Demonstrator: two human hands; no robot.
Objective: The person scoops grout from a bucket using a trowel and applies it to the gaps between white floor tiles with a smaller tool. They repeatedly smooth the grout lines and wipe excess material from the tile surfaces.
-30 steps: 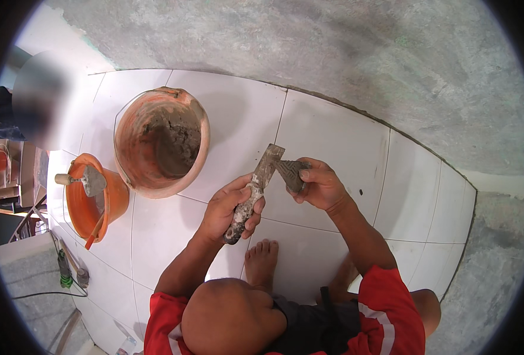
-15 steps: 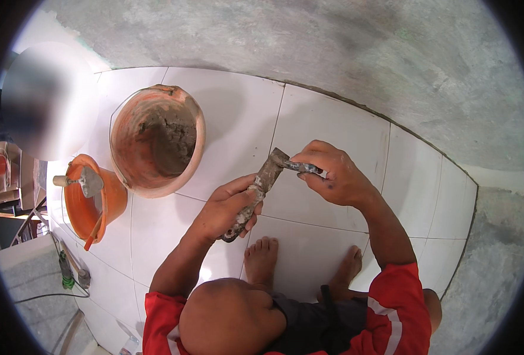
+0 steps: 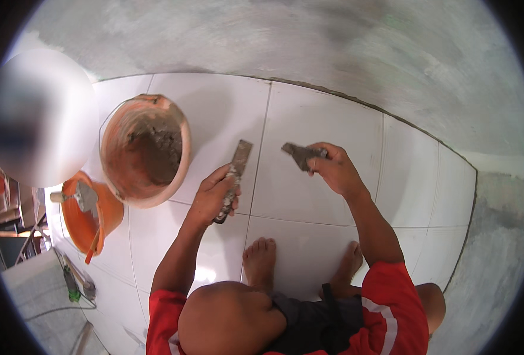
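Note:
My left hand (image 3: 211,198) is closed round a long flat scraper (image 3: 242,155), held slanting with its grey blade end up. Its lower part is caked with whitish mortar. My right hand (image 3: 335,168) is closed round a putty knife (image 3: 300,155), small and dark, whose tapering, mortar-smeared blade points left toward the scraper. A gap of white floor separates the two tools. To the left stands a large pale-orange bucket (image 3: 185,139) with wet grey mortar (image 3: 164,148) inside. The fingers partly hide both tools' grips.
A smaller orange bucket (image 3: 113,204) stands beside the large one, with a trowel (image 3: 85,196) across its rim. White floor tiles (image 3: 309,207) meet a grey plastered wall (image 3: 309,41) ahead. A cable (image 3: 55,309) and tools lie at lower left. My bare feet (image 3: 259,260) are below my hands.
The putty knife has come away from the scraper's blade. My hands have moved apart, the left one to the left, and the putty knife's blade now shows more fully.

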